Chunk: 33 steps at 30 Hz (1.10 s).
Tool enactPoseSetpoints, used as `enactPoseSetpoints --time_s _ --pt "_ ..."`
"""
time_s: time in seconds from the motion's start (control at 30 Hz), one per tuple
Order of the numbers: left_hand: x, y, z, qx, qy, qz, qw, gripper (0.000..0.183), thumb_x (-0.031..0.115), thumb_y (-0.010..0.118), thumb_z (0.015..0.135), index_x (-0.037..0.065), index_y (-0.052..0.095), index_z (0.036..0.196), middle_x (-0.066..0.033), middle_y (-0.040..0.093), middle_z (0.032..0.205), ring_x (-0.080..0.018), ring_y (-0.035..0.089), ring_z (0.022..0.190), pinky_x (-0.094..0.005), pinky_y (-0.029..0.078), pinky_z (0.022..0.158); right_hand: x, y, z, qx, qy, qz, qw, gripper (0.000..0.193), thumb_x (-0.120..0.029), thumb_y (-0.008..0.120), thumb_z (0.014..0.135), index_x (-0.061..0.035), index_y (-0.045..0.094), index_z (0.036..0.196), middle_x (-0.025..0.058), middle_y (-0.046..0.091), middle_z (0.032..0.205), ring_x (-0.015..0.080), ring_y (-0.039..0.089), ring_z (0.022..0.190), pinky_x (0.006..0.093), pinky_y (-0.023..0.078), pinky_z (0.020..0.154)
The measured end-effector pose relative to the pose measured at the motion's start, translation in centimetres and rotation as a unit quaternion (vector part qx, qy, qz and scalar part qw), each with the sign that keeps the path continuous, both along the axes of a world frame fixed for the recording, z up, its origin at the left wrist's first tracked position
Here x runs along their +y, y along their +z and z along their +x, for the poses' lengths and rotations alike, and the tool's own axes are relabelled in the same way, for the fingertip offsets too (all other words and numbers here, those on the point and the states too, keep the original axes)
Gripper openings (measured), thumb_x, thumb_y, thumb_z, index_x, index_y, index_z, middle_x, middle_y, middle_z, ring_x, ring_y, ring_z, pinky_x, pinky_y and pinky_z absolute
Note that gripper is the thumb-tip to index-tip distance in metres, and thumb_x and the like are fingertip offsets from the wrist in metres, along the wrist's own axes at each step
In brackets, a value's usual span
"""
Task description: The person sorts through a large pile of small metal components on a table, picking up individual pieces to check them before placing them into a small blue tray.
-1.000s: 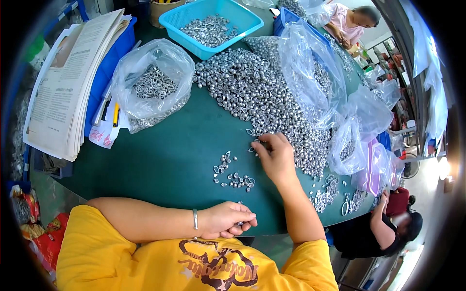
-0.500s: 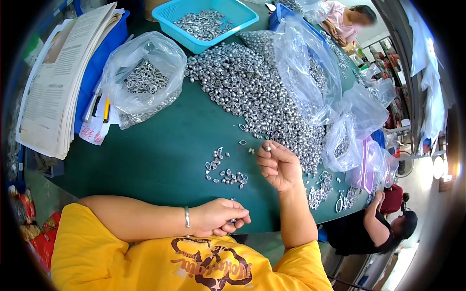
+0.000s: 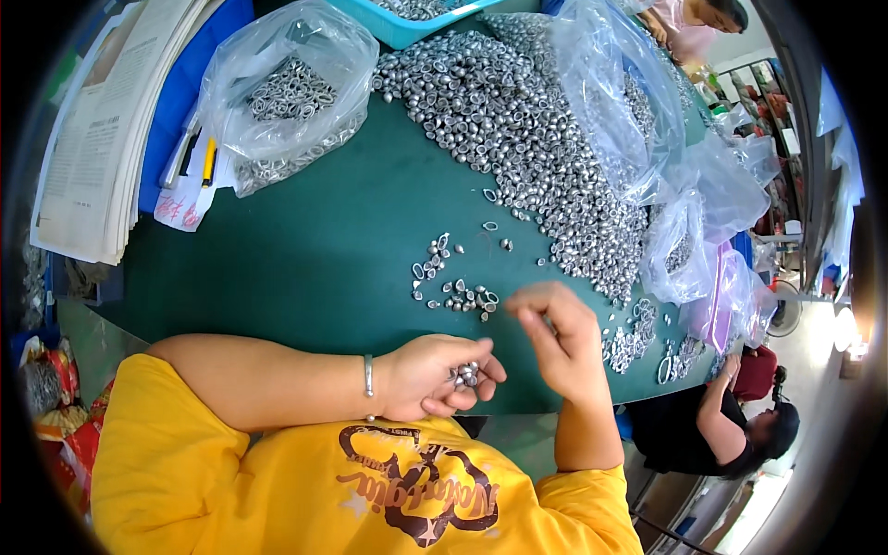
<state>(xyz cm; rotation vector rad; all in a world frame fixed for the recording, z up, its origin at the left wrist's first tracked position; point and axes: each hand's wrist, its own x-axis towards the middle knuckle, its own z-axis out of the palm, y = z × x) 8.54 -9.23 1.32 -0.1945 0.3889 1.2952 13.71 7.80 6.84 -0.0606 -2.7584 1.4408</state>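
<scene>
My left hand (image 3: 440, 377) is cupped near the table's front edge, palm turned up, with several small silver-coloured metal pieces (image 3: 465, 375) cradled in its curled fingers. Just right of it my right hand (image 3: 561, 340) hangs over the table, fingers bent and fingertips smeared by motion, so anything in them cannot be made out. Beyond both hands lies a loose scatter of small metal pieces (image 3: 472, 299), some like rounded caps and some like open oval rings. A large heap of similar shiny pieces (image 3: 518, 139) spreads across the table farther off.
A clear plastic bag of metal rings (image 3: 291, 92) stands at the left, beside pens and a stack of papers (image 3: 102, 129). At the back is a light-blue basket (image 3: 407, 32). More clear bags (image 3: 680, 245) line the right side. Two people (image 3: 740, 435) sit at the table's far and right sides.
My right hand has come back toward me and blurred. My left hand has loosened, showing the pieces in it. The whole view has shifted, with the table lying higher in it.
</scene>
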Motion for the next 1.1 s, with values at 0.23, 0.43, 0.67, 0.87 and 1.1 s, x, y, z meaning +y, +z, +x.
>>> enactPoseSetpoints --time_s 0.23,0.43,0.67,0.87,1.1 --pt "0.0 0.1 0.1 0.031 -0.021 -0.003 0.999 0.022 0.024 0.045 0.091 0.003 0.052 0.087 -0.0056 0.048 0.077 -0.0056 0.034 0.048 -0.0164 0.025 0.037 -0.3 -3.1 0.1 0.064 0.001 0.167 0.984 0.016 0.003 0.063 0.071 -0.0011 0.058 0.086 0.0109 0.056 0.08 0.0246 0.056 0.069 0.0306 0.046 0.062" --pt "0.1 0.3 0.1 0.038 -0.021 -0.01 0.999 0.023 0.024 0.045 0.091 0.003 0.052 0.087 -0.0054 0.047 0.077 -0.0055 0.034 0.049 -0.0167 0.025 0.038 1.2 -2.9 1.0 -0.095 -0.158 -0.356 0.916 0.013 -0.004 0.054 0.084 0.0029 0.057 0.095 0.0112 0.061 0.088 0.0142 0.06 0.076 0.0242 0.051 0.065" --pt "0.1 0.3 0.1 0.039 -0.015 -0.012 0.999 0.025 0.026 0.043 0.092 0.003 0.052 0.089 -0.0048 0.048 0.075 -0.0059 0.035 0.049 -0.0171 0.025 0.038 2.2 -3.2 1.4 -0.141 -0.158 -0.619 0.756 0.013 -0.004 0.053 0.085 0.0043 0.056 0.094 0.0179 0.061 0.089 0.0211 0.063 0.075 0.0293 0.055 0.065" --pt "0.1 0.2 0.0 0.016 -0.005 -0.01 1.0 0.034 0.032 0.037 0.094 0.001 0.052 0.093 -0.0053 0.05 0.075 -0.0067 0.038 0.049 -0.0174 0.026 0.037 1.8 -2.6 1.8 -0.119 -0.106 -0.632 0.758 0.013 -0.003 0.052 0.085 0.0054 0.055 0.094 0.0189 0.061 0.089 0.0216 0.063 0.075 0.0292 0.055 0.064" --pt "0.1 0.2 0.1 0.02 -0.002 -0.007 1.0 0.035 0.033 0.037 0.094 0.001 0.052 0.094 -0.0048 0.05 0.074 -0.0067 0.038 0.05 -0.0176 0.027 0.037 1.8 -2.7 1.6 -0.127 -0.131 -0.675 0.715 0.013 -0.003 0.051 0.085 0.0056 0.055 0.094 0.019 0.06 0.089 0.0219 0.063 0.075 0.0288 0.055 0.063"
